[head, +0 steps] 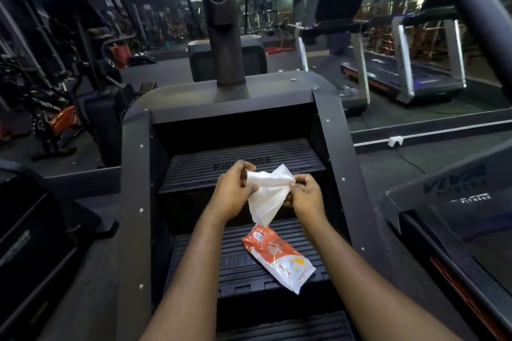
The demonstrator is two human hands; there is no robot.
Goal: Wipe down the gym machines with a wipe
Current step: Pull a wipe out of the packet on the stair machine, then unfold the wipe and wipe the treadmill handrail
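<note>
**HAZARDS**

1. Stair machine [135, 174]. The ribbed steps just below and ahead of the grip can probably roll under load. Leaning on one while wiping could let it drop and unbalance the person.

2. Packet [277, 257]. It lies loose and slantwise on the lower step [205, 255], directly beneath the grip, with its near end close to the step's front edge. A knock from a forearm, or a moving step, could send it to the floor. Its mouth appears open; left so, the remaining sheets may dry out.

3. Wipe [267, 194]. State of the grip: the left hand [232, 194] pinches the sheet's upper left edge between thumb and fingers, and the right hand [304, 196] pinches the opposite corner. The sheet is bunched between them. Its lower tip hangs down to the packet's mouth; whether it is free of the packet cannot be told. A sharp pull could tear it or drag out a second sheet.

**SURROUNDINGS**

- Room: a dim gym with a dark floor; ceiling lights show far ahead of and above the grip.
- Treadmill [401, 75]: well ahead and to the right of the grip.
- Exercise bike [61, 119]: well to the left.
- Column [225, 36]: rises from the machine's top deck, straight ahead of the grip.
- Socket [394, 141]: white, with a cable, low to the right. Keep the damp sheet clear of it.
</note>
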